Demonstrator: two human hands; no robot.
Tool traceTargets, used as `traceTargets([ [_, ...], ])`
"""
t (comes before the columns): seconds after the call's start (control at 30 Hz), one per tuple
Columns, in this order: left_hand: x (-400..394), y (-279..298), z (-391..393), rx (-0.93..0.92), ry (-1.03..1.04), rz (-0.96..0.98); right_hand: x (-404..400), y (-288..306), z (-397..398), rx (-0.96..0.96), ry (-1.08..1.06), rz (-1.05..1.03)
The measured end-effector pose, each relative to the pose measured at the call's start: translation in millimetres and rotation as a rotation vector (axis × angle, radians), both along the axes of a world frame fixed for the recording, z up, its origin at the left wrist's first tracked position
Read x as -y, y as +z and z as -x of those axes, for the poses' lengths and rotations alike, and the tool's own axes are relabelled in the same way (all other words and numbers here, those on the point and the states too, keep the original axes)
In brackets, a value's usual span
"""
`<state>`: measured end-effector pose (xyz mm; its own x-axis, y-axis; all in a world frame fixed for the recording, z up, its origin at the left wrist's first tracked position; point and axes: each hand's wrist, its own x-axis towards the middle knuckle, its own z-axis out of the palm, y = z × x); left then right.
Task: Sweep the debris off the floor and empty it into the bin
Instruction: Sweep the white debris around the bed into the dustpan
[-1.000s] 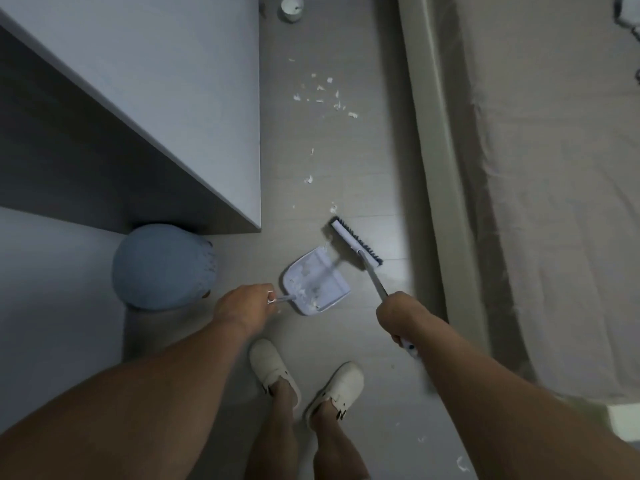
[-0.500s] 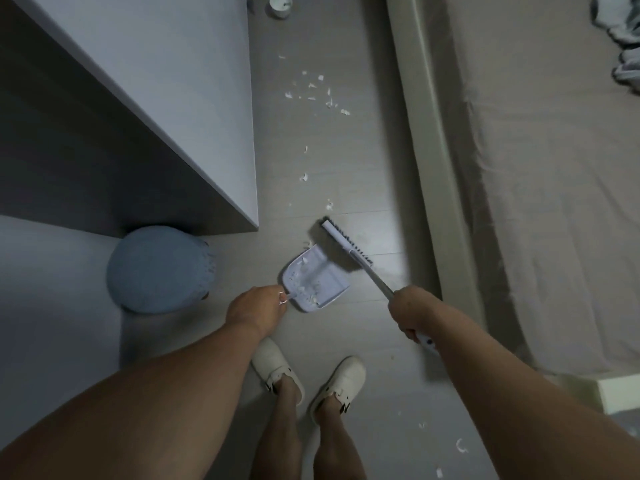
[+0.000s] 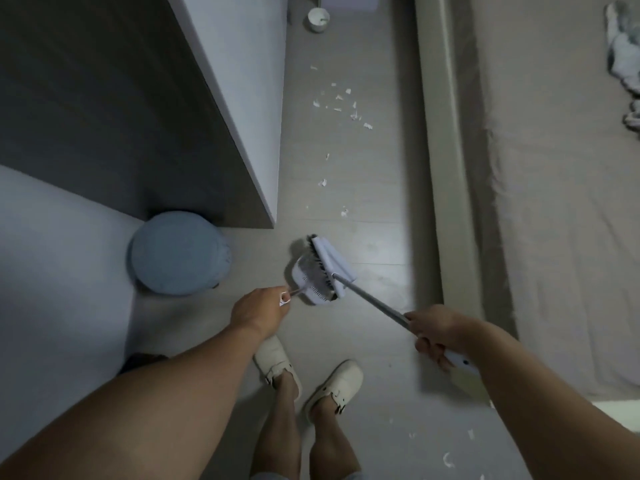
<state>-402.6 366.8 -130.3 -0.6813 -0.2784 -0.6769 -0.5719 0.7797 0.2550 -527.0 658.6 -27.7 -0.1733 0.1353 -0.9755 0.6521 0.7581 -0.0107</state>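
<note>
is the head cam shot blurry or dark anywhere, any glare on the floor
Head view: dim overall, with a pale glare patch on the floor beside the broom; the broom head and dustpan are smeared by motion blur; wide-angle distortion bends the bed edge; the far debris is soft but visible.

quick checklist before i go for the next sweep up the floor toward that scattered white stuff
1. Left hand holds the dustpan handle: ok.
2. Right hand grips the broom handle: ok.
3. Dustpan lying flat on the floor: cannot tell, the broom head covers most of it.
4. Debris already in the pan staying put: cannot tell, bristles hide it.
5. Debris left ahead on the floor: not ok, a cluster and a few stray bits remain, more lies near the shoes.
6. Blue bin within reach, to the left of the pan: ok, though whether it is open cannot be told.
</note>
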Motion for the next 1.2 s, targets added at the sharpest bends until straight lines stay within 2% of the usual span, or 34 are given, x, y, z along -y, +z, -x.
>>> traceTargets([
  [0.13, 17, 20, -36, -0.046, 0.066, 0.02, 23, 7, 7, -0.038, -0.104, -0.046],
  [0.2, 27, 27, -53, -0.06, 0.085, 0.047, 33, 9, 14, 0.039, -0.183, -0.02],
  [0.33, 50, 35, -84, -0.053, 0.149, 0.104, 47, 5, 29, 0.279, -0.334, 0.172],
  [0.4, 61, 36, -99, -0.041, 0.173, 0.116, 54, 5, 30, 0.324, -0.334, 0.21],
  [0.5, 72, 34, -122, -0.011, 0.206, 0.133, 66, 9, 29, 0.323, -0.301, 0.201],
  [0.6, 75, 31, -145, 0.011, 0.216, 0.149, 78, 10, 24, 0.216, -0.259, 0.107],
  [0.73, 72, 28, -175, 0.013, 0.223, 0.171, 106, -4, 11, -0.072, -0.048, -0.092],
  [0.83, 75, 25, -194, 0.025, 0.219, 0.197, 119, -25, 2, -0.184, 0.061, -0.116],
  [0.9, 79, 21, -206, 0.033, 0.2, 0.188, 123, -42, 0, -0.191, 0.239, -0.075],
  [0.97, 85, 18, -213, 0.041, 0.161, 0.178, 128, -60, -2, -0.199, 0.512, -0.03],
  [1.03, 91, 17, -216, 0.059, 0.122, 0.16, 133, -75, -4, -0.059, 0.634, -0.169],
  [1.1, 96, 14, -214, 0.076, 0.084, 0.172, 122, -97, -22, -0.071, 0.866, -0.183],
  [1.2, 99, 9, -215, 0.101, 0.016, 0.199, 116, -111, -47, -0.008, 0.926, -0.205],
])
